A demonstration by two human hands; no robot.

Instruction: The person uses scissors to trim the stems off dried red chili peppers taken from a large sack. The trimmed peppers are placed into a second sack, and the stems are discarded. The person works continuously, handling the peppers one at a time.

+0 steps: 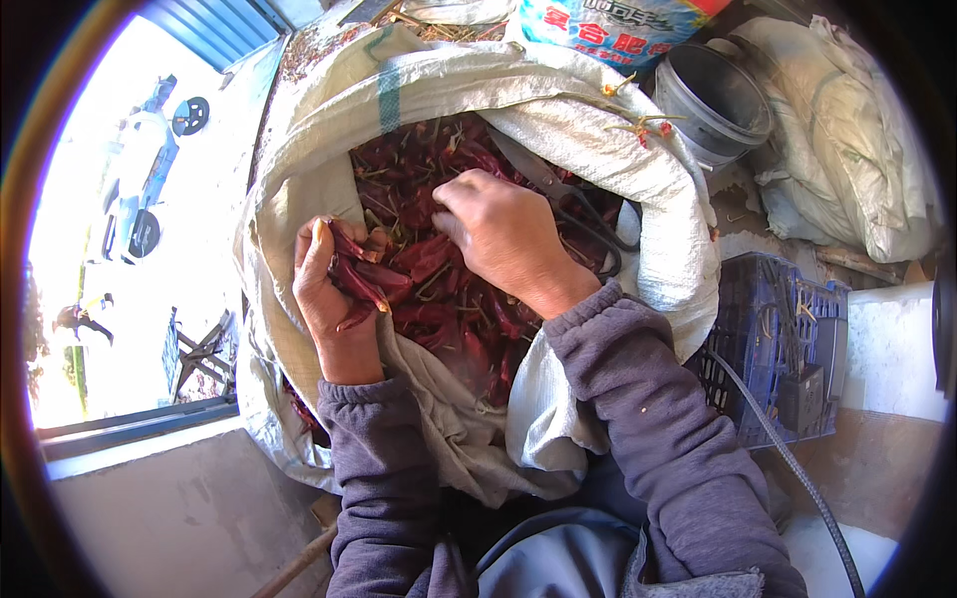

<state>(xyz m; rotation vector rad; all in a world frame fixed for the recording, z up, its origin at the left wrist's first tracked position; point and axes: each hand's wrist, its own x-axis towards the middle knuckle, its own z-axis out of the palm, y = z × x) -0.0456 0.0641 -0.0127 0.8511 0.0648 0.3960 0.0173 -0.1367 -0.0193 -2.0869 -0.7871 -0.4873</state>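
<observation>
A large white woven sack (321, 142), its rim rolled back, holds a heap of dried red chili peppers (463, 329). At the left of its mouth, my left hand (318, 288) grips several dried chilies (357, 280), thumb upward and pods pointing to the right. Over the middle of the heap is my right hand (505, 228), its fingers bent, thumb near forefinger and slightly blurred; whether anything is pinched there is hidden. Beyond the right wrist, scissors (534, 168) with dark handles lie on the peppers against the sack's inner right side.
Chili stems (643, 128) cling to the sack's rim. To the right are a grey bucket (718, 97), stuffed pale sacks (837, 134) and a blue plastic crate (755, 321) with a cable (785, 456) passing it. A printed bag (613, 30) stands behind. A doorway on the left shows a scooter (142, 179).
</observation>
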